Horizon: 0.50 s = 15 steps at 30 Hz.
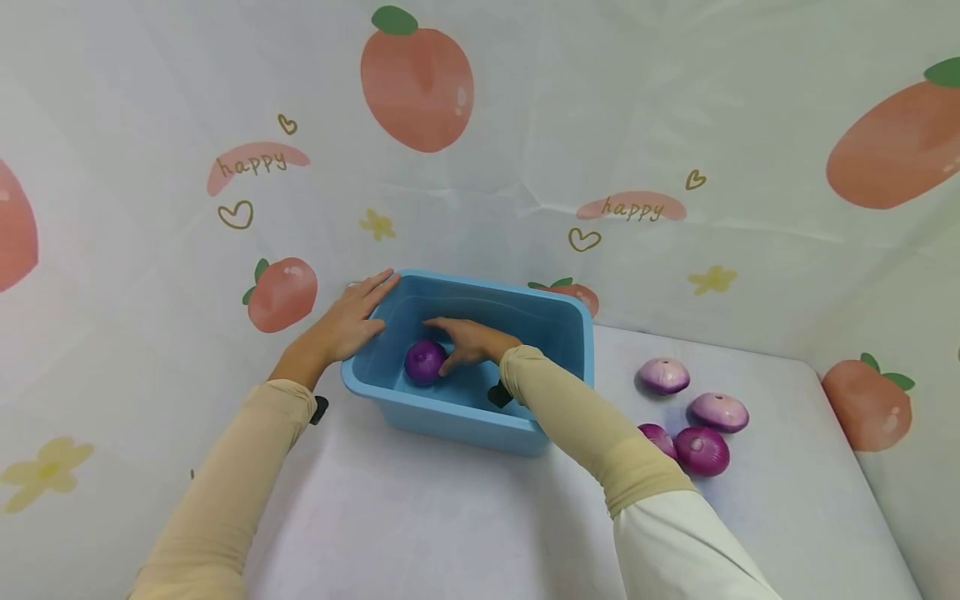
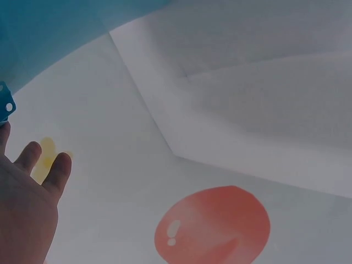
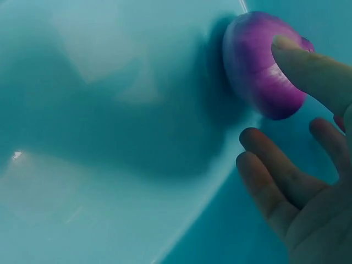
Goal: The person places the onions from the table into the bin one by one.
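A purple onion [image 1: 425, 362] sits at the left end inside a blue plastic basin [image 1: 457, 429]. My right hand [image 1: 474, 340] reaches down into the basin beside it, thumb and fingers spread apart. In the right wrist view the thumb [image 3: 311, 74] overlaps the onion [image 3: 261, 69], while the other fingers [image 3: 269, 170] stand apart from its side. With its fingers extended, my left hand [image 1: 347, 327] rests on the basin's left rim. Its fingers also show at the left edge of the left wrist view, below the basin [image 2: 60, 36].
Right of the basin, several purple onions lie on the white table [image 1: 795, 517], among them a pale one [image 1: 718, 412] and a darker one [image 1: 702, 451]. One onion [image 1: 657, 439] is partly hidden by my right sleeve. A fruit-printed cloth [image 1: 517, 117] rises behind the basin.
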### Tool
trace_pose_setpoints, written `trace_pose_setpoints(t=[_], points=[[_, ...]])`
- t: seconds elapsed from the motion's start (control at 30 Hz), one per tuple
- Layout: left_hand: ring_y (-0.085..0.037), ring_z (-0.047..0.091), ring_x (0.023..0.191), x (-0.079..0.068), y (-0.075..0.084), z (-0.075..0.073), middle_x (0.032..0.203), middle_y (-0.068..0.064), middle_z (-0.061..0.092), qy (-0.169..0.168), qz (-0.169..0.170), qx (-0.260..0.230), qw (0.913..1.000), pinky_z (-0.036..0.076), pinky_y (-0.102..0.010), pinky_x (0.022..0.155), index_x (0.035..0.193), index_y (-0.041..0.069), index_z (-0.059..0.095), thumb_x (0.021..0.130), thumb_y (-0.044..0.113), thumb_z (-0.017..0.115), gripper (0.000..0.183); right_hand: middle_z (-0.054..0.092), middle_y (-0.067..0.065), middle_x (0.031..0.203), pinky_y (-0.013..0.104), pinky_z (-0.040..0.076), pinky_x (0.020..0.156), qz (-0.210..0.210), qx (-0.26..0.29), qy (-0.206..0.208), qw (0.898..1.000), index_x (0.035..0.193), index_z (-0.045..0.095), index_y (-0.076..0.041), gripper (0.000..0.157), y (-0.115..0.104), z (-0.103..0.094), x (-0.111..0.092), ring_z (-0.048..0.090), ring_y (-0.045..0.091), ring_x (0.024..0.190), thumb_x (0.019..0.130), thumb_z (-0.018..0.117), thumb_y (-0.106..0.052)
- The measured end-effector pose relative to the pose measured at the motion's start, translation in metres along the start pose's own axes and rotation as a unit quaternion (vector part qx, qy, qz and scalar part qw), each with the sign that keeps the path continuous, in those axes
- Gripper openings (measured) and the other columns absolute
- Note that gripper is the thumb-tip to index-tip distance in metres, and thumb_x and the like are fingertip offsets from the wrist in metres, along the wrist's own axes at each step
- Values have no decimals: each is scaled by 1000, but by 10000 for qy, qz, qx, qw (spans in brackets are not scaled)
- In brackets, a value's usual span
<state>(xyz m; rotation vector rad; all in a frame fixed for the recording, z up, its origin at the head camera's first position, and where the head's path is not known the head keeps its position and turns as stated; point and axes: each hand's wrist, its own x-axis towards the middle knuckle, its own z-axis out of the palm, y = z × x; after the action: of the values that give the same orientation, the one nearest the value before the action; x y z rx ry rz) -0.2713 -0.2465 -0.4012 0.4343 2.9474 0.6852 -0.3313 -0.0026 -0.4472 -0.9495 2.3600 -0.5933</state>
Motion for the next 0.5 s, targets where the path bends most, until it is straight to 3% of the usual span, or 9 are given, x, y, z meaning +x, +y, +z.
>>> trace_pose_setpoints(t=[0.27, 0.5], points=[[-44, 9, 159, 0, 1, 0, 175, -3, 10, 11, 118, 25, 9999, 11, -75, 122, 166, 27, 12, 96, 20, 40, 75, 29, 6, 169, 46, 26, 129, 102, -55, -94, 9999, 163, 25, -20, 93, -9, -12, -7, 26, 26, 158, 88, 79, -27], [-43, 9, 160, -1, 1, -2, 175, -3, 10, 23, 154, 49, 9999, 9, -74, 123, 166, 25, 13, 95, 20, 41, 76, 33, 4, 168, 48, 26, 128, -81, 163, -132, 9997, 164, 20, -21, 93, -34, -42, -31, 28, 24, 158, 91, 74, -42]])
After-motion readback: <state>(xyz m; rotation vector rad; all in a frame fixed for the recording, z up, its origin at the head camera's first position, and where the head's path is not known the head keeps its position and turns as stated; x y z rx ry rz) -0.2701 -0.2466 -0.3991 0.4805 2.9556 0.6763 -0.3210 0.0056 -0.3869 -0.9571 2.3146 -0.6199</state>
